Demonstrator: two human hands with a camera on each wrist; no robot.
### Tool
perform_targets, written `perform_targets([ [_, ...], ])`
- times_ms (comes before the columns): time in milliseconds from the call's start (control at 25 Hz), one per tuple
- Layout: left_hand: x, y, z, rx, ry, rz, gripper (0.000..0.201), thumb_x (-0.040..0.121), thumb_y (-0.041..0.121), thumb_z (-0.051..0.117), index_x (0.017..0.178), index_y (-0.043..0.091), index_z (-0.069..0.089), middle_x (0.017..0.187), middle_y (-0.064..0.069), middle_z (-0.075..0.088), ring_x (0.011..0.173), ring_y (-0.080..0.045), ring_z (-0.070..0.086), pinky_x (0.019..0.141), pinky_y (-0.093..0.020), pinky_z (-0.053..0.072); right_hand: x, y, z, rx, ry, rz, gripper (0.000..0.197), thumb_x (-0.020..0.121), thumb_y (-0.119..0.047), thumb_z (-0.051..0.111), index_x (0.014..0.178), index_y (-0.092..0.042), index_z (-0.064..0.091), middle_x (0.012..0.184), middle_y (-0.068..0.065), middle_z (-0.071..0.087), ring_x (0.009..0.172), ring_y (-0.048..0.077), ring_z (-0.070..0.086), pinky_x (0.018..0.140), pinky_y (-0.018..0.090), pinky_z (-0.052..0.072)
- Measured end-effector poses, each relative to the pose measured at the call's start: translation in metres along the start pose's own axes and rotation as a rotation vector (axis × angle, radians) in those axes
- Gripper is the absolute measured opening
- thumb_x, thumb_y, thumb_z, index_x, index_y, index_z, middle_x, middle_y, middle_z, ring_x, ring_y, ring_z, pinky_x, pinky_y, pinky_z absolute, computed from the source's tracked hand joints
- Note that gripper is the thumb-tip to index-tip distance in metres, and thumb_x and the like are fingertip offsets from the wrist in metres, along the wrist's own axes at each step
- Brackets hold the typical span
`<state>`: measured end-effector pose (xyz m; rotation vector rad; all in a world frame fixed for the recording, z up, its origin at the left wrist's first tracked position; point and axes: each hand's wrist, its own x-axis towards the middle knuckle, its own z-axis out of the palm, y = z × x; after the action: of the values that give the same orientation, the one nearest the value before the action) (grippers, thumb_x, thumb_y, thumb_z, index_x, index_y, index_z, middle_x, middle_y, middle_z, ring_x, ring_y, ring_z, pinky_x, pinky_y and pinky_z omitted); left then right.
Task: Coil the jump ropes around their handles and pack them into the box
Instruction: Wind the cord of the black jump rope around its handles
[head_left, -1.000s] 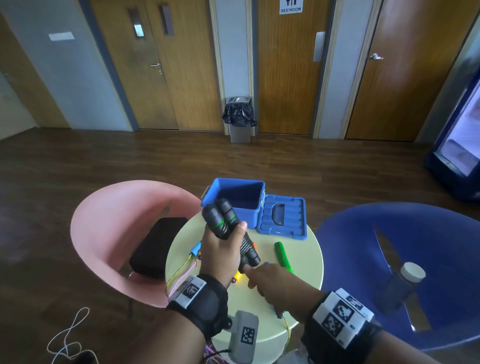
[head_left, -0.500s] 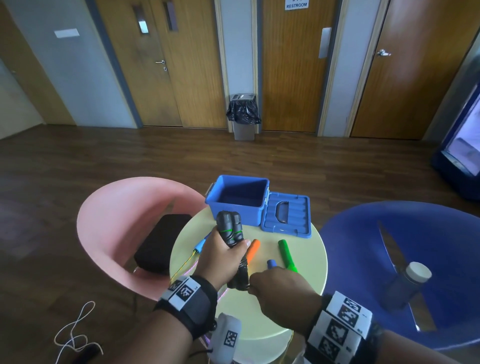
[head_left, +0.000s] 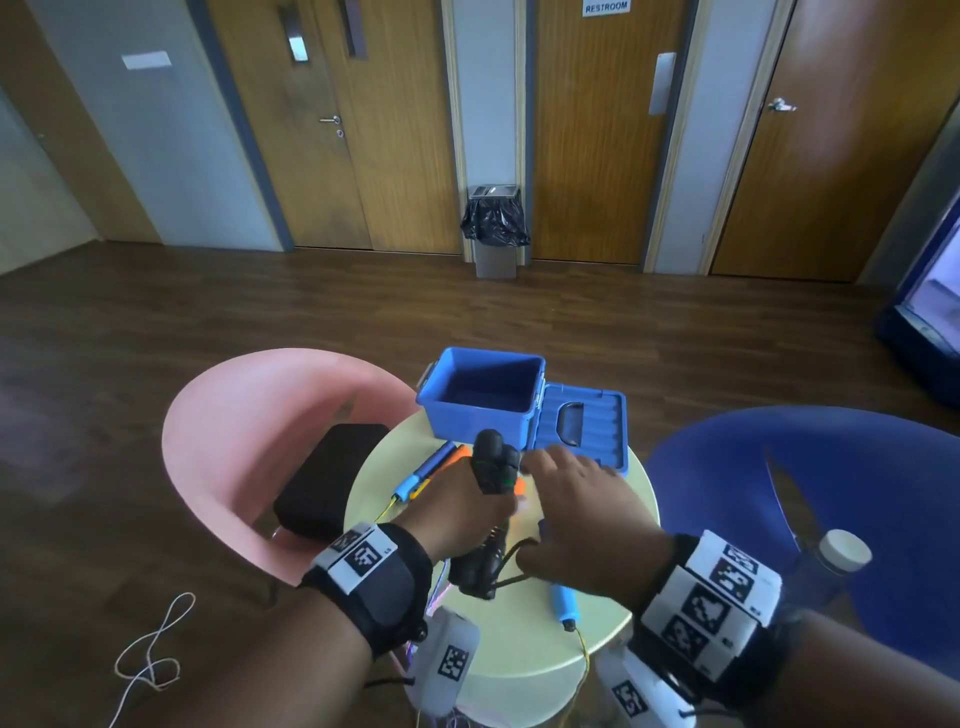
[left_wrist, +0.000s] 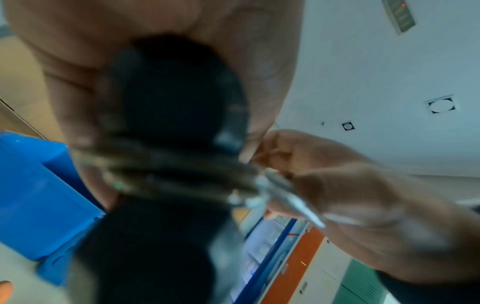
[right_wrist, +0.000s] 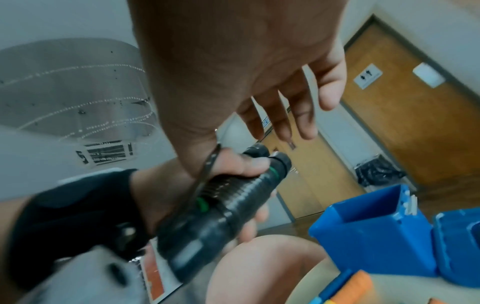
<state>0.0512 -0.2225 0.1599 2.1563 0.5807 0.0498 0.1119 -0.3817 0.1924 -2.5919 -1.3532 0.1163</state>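
My left hand (head_left: 462, 506) grips a pair of black jump-rope handles (head_left: 491, 462) with green rings, held upright over the round table (head_left: 519, 644). Black rope (head_left: 511, 558) is coiled round their lower part. My right hand (head_left: 576, 499) hovers just right of the handles, fingers stretched forward, with the rope (right_wrist: 205, 176) caught at its thumb. The left wrist view shows the coils blurred on the handles (left_wrist: 168, 102) and the right hand (left_wrist: 324, 174) pinching the rope. The open blue box (head_left: 478, 431) stands empty behind the hands, its lid (head_left: 597, 415) flat to its right.
Blue (head_left: 431, 467) and orange (head_left: 457, 454) handles lie left of the hands, and another blue handle (head_left: 563, 605) lies near the table's front. A pink chair (head_left: 234, 441) with a black bag (head_left: 332, 478) is left. A blue chair (head_left: 857, 467) with a bottle (head_left: 831, 561) is right.
My right hand has risen from the lower end of the black handles to beside their top, drawing the rope with it. The left hand has kept its grip and stood the handles more upright.
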Motion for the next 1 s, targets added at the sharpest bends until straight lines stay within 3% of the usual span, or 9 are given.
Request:
perform_targets([
  [80,-0.007,0.011,0.002,0.051,-0.122,0.059,0.027,0.076,0.040,0.068,0.093,0.021,0.062,0.090,-0.004,0.069,0.084,-0.022,0.068,0.079,-0.038,0.054,0.008,0.009,0.003,0.021,-0.050,0.015,0.105,0.056,-0.056,0.060,0.149,-0.026,0.019,0.149,0.003,0.032,0.130,0.026,0.044,0.101,0.043,0.041],
  [160,-0.013,0.022,0.002,0.187,-0.276,0.116,0.017,0.084,0.035,0.062,0.090,0.019,0.062,0.085,-0.007,0.068,0.084,-0.027,0.065,0.068,-0.033,0.048,0.012,0.014,0.010,0.168,-0.151,-0.006,0.119,0.051,-0.058,0.067,0.152,-0.030,0.010,0.153,-0.001,0.025,0.131,0.025,0.043,0.104,0.041,0.042],
  [240,-0.019,0.027,0.002,0.204,-0.383,0.080,0.014,0.087,0.035,0.057,0.077,0.026,0.060,0.079,0.000,0.064,0.081,-0.022,0.062,0.067,-0.030,0.046,0.010,0.013,0.012,0.305,-0.220,-0.006,0.107,0.050,-0.053,0.075,0.143,-0.033,0.025,0.131,-0.006,0.039,0.111,0.022,0.055,0.092,0.037,0.051],
  [360,-0.024,0.018,-0.007,-0.215,-0.442,-0.030,0.028,0.083,0.049,0.059,0.086,0.022,0.069,0.086,-0.005,0.070,0.083,-0.022,0.066,0.079,-0.036,0.051,0.008,0.018,0.010,0.432,-0.155,0.076,0.081,0.046,-0.049,0.075,0.119,-0.027,0.048,0.109,-0.005,0.050,0.091,0.017,0.059,0.075,0.032,0.054],
  [520,-0.039,0.005,-0.017,-0.736,-0.160,0.046,0.043,0.084,0.044,0.060,0.115,0.014,0.065,0.108,-0.015,0.072,0.097,-0.032,0.070,0.083,-0.039,0.055,0.007,0.029,0.018,1.019,0.042,0.457,0.061,0.050,-0.039,0.073,0.103,-0.017,0.052,0.095,0.007,0.064,0.080,0.024,0.067,0.073,0.049,0.060],
  [640,-0.054,0.009,0.005,-0.588,0.119,0.235,0.041,0.083,0.046,0.063,0.119,0.027,0.060,0.112,0.002,0.071,0.106,-0.015,0.068,0.092,-0.030,0.053,0.008,0.015,0.021,1.307,0.017,0.580,0.045,0.066,-0.026,0.072,0.103,-0.007,0.056,0.088,0.008,0.066,0.079,0.018,0.068,0.072,0.041,0.063],
  [800,-0.047,0.021,0.015,-0.593,0.576,0.238,0.014,0.099,0.029,0.055,0.110,0.023,0.061,0.101,0.010,0.069,0.093,0.005,0.063,0.077,-0.010,0.046,0.013,-0.019,0.033,1.547,-0.127,0.595,0.028,0.079,-0.018,0.067,0.101,-0.001,0.062,0.081,0.004,0.064,0.077,0.016,0.064,0.075,0.037,0.062],
  [880,-0.039,0.020,0.009,-0.606,0.634,0.251,0.022,0.099,0.036,0.051,0.106,0.019,0.063,0.098,0.007,0.070,0.094,-0.002,0.065,0.079,-0.015,0.047,0.018,-0.027,0.038,1.659,-0.188,0.629,0.036,0.075,-0.019,0.065,0.106,-0.002,0.058,0.086,0.005,0.060,0.080,0.017,0.062,0.081,0.041,0.061],
  [1000,-0.022,0.006,-0.001,-0.575,0.601,0.207,0.036,0.094,0.051,0.047,0.093,0.021,0.066,0.090,0.001,0.072,0.092,-0.019,0.067,0.082,-0.029,0.052,0.021,-0.036,0.038,1.735,-0.303,0.692,0.008,0.084,-0.005,0.052,0.085,-0.006,0.059,0.084,0.008,0.056,0.084,0.021,0.056,0.074,0.036,0.060],
])
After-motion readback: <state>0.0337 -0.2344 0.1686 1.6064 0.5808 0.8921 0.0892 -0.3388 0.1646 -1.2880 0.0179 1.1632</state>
